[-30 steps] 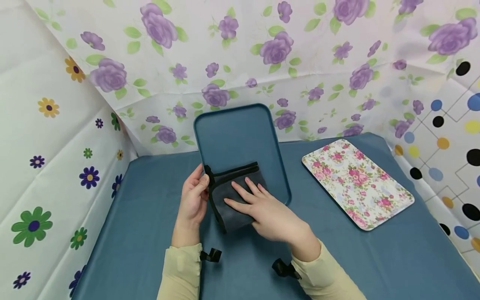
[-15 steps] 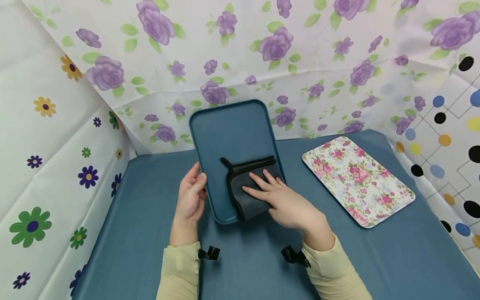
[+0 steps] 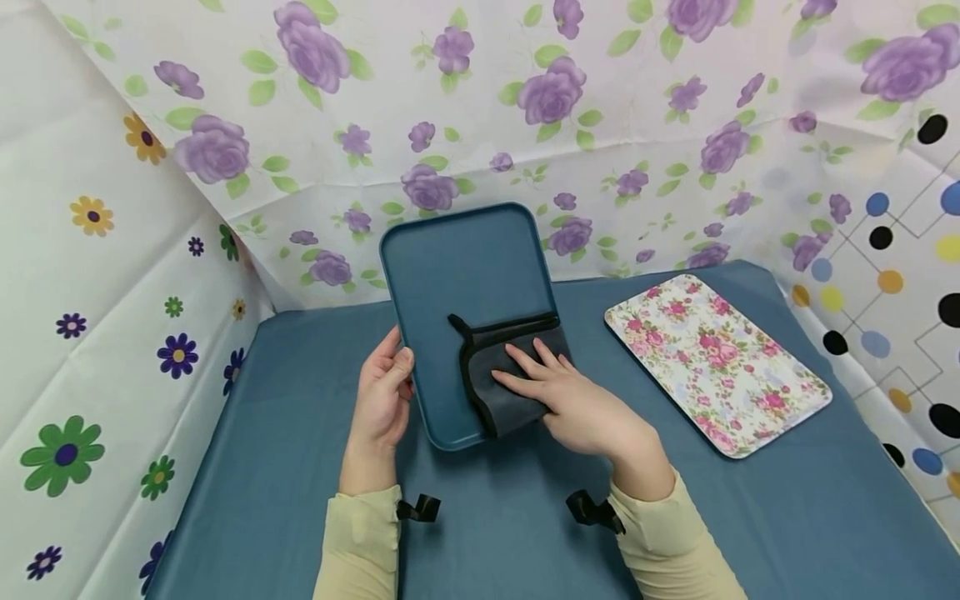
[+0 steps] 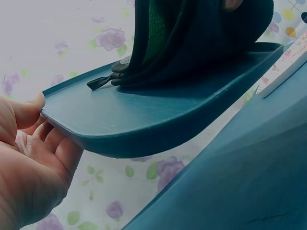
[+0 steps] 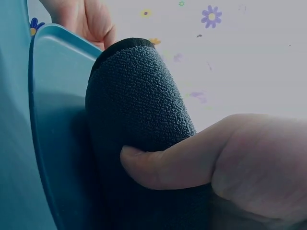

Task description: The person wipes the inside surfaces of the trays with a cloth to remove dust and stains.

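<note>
In the head view my left hand [image 3: 385, 396] grips a blue tray [image 3: 465, 258] by its left rim. The left wrist view has the thumb over the rim and the fingers underneath; the tray is tilted, raised off the table. My right hand [image 3: 573, 396] holds a folded dark grey cloth [image 3: 487, 379] against the tray's lower right part. Its fingers spread straight over the cloth, and in the right wrist view the thumb [image 5: 158, 167] lies on the terry-like fold. Black edging and a small hanging loop [image 4: 99, 83] mark the cloth; green shows inside its fold.
A rectangular board with a pink flower print [image 3: 712, 358] lies on the table to the right. Blue cloth [image 3: 285, 433] covers the tabletop. Flowered sheets [image 3: 480, 92] hang behind and at the sides.
The right hand has slid the cloth rightward and slightly up, away from the tray's left rim, baring the lower left corner. The tray has shifted slightly left; the left hand keeps hold of it.
</note>
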`<state>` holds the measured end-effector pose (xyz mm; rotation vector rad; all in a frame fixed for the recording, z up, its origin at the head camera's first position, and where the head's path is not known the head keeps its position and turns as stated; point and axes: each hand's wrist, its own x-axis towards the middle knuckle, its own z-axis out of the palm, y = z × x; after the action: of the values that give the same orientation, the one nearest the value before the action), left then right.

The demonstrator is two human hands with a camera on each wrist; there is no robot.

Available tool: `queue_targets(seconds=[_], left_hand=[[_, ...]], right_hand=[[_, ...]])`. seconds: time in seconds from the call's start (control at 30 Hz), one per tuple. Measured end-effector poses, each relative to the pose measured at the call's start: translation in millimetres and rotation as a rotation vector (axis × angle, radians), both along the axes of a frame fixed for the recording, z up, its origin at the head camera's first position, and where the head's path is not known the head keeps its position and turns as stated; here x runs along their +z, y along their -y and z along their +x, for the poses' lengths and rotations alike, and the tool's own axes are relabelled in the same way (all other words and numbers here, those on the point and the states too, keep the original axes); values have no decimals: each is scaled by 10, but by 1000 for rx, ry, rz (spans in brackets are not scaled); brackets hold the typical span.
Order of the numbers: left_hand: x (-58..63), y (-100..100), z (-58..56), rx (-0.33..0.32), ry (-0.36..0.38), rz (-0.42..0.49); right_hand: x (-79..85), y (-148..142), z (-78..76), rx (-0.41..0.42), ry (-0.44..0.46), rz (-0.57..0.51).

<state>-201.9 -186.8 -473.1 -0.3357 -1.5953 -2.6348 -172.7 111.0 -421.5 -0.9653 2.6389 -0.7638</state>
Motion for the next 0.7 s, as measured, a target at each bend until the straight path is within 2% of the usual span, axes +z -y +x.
queue_targets(seconds=[0.27, 0.7], left_hand=[[2, 10, -9, -14, -5, 41], [5, -23, -12, 8, 23, 23]], right_hand=[[12, 49, 0, 21, -22, 14], [-38, 226, 77, 18, -37, 45]])
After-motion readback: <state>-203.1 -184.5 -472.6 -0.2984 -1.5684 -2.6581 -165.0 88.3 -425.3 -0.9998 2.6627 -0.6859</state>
